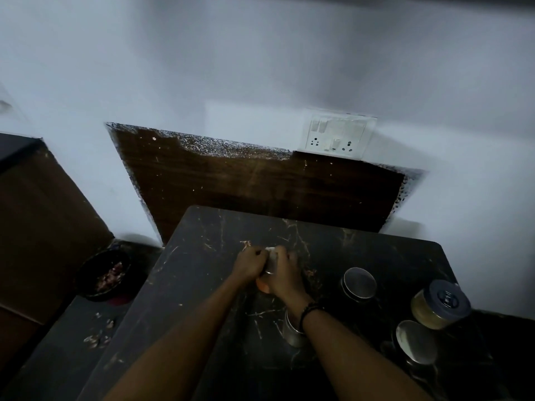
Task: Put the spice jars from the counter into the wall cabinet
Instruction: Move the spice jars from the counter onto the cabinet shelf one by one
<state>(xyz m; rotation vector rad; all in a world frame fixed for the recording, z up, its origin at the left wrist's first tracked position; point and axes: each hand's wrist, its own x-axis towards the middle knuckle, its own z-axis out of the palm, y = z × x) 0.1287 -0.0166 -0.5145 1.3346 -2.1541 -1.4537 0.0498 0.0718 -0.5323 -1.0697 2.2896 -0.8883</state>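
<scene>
Centrally, both hands [267,266] around a jar [264,285], well inside counter [376,250] edges.

Orange-filled jar [263,285] tilted mid-counter, mostly hidden. Two steel-lidded jars [359,283], [417,341] upright at right; yellow-spice jar [440,303], dark lid, tilted beside them.

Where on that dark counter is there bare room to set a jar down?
The counter is bare left of the hands, and at the back along the brown panel. The right edge is crowded with three jars.
</scene>
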